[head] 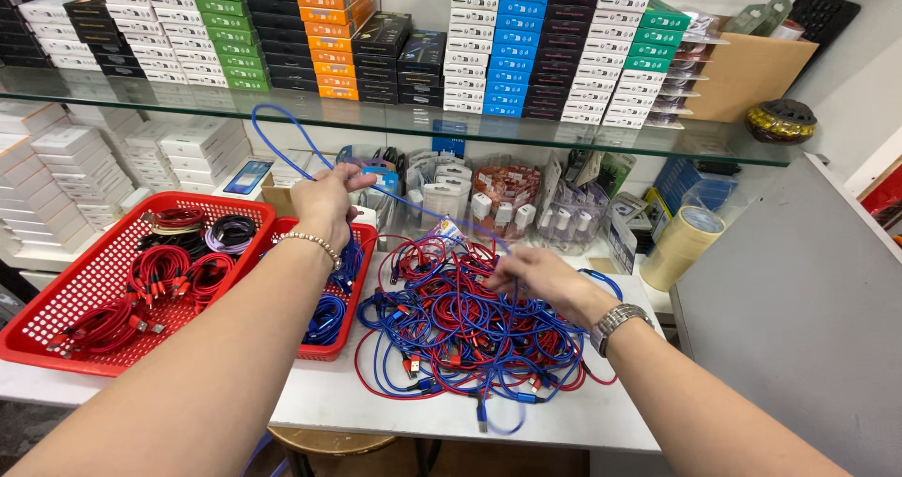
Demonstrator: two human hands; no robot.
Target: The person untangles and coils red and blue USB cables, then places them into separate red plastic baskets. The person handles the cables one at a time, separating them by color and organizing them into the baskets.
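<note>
**Blue cable stretched between both hands over the pile**

The blue cable [282, 143] runs taut between my two hands. From the left hand [327, 204] it loops up and round in front of the glass shelf [395, 120], then comes back down past the fist and slants to the right hand [531, 272]. My left hand is raised above the red basket [56, 312], fingers closed round the cable, a bead bracelet [310, 244] on the wrist. My right hand is lower, just above the pile [460, 331], fingers pinched together on the same cable as far as I can see; the exact pinch is blurred. A metal watch [615, 322] sits on that wrist.

The pile is a loose tangle of red and blue cables lying on the white table [319, 397], to the right of the basket and touching its corner. A few blue strands trail to the table's front edge.

In the basket I see coiled cables sorted in groups: red ones at the left and middle, black and purple ones at the back, blue coils at the right end, below my left wrist.

Behind the pile stand clear tubs [503, 200] of white chargers and small parts. A roll of tape [683, 245] stands at the right, next to a grey panel [799, 317]. On the glass shelf are stacks of small boxes [512, 45] in white, green, orange, black and blue. A stool [329, 442] shows under the table's front edge.
</note>
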